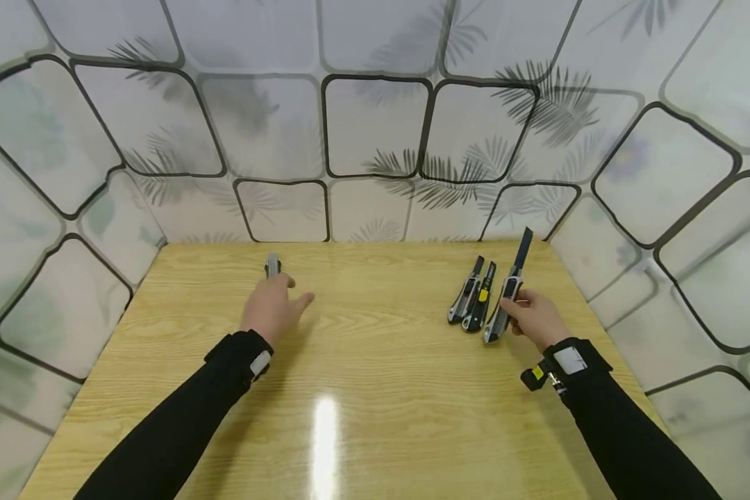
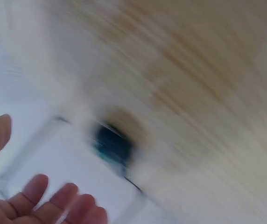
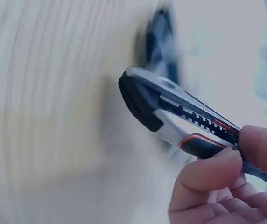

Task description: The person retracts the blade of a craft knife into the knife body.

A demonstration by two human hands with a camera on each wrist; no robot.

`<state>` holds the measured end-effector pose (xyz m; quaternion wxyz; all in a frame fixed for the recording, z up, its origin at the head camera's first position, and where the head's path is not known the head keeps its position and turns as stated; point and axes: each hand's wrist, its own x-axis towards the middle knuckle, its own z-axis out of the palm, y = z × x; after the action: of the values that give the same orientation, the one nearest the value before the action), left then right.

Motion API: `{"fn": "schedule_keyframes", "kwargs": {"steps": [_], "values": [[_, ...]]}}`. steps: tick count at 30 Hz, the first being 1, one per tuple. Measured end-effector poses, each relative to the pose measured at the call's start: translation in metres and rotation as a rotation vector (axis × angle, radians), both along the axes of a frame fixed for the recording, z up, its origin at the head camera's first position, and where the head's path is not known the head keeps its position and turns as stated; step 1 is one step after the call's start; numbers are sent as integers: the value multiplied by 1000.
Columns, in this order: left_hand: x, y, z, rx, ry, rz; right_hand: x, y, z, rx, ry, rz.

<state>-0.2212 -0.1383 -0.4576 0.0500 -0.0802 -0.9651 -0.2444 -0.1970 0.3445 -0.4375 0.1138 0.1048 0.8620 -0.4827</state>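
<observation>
Near the right side of the table, my right hand (image 1: 534, 318) pinches a grey and black utility knife (image 1: 506, 305) between thumb and fingers. Red trim and a toothed slider track show on this knife (image 3: 189, 119) in the right wrist view. Two more utility knives lie side by side just left of it: a grey one (image 1: 466, 295) and a black one (image 1: 477, 309) with a yellow slider. My left hand (image 1: 271, 309) is over the back left, thumb spread from the fingers. Beyond its fingertips shows a grey object (image 1: 273, 265), partly hidden by the hand and blurred dark in the left wrist view.
The wooden table (image 1: 375, 347) is bounded at the back and sides by patterned cloth walls (image 1: 375, 125). A bright light reflection lies on the front middle of the table. A small black and yellow device (image 1: 535, 375) hangs from the right wrist strap.
</observation>
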Motion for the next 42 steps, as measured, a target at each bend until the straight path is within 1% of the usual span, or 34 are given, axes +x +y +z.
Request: {"fn": "schedule_keyframes", "kwargs": {"steps": [1,3,5,7,8,10,11,13,17,19,24,28,32,36,40,42], "values": [[10,11,5,77,-22,-57,4,-13,7,-34,33,46],[30,35,14,232,-95,-181,11,-42,19,-121,77,142],[49,60,20,359,-167,-295,21,-73,29,-195,105,246],[65,81,24,483,-246,-384,31,-104,36,-254,123,337],[72,89,24,536,-283,-417,36,-117,39,-275,129,372],[82,100,25,632,-354,-452,44,-139,42,-295,144,427],[86,104,25,669,-378,-455,47,-147,43,-300,149,438],[93,106,25,718,-403,-453,51,-159,43,-301,158,424],[102,105,22,708,-403,-412,52,-169,43,-291,178,351],[105,104,20,706,-424,-405,51,-171,43,-292,175,329],[109,102,18,742,-524,-421,50,-171,42,-302,155,324],[111,101,19,774,-563,-420,49,-172,43,-319,146,329],[110,102,21,796,-565,-408,47,-173,43,-343,152,334],[109,104,23,792,-532,-393,46,-176,42,-393,155,331],[108,103,25,802,-511,-373,50,-179,38,-425,128,379],[106,102,26,815,-505,-366,52,-179,34,-441,108,419]]}}
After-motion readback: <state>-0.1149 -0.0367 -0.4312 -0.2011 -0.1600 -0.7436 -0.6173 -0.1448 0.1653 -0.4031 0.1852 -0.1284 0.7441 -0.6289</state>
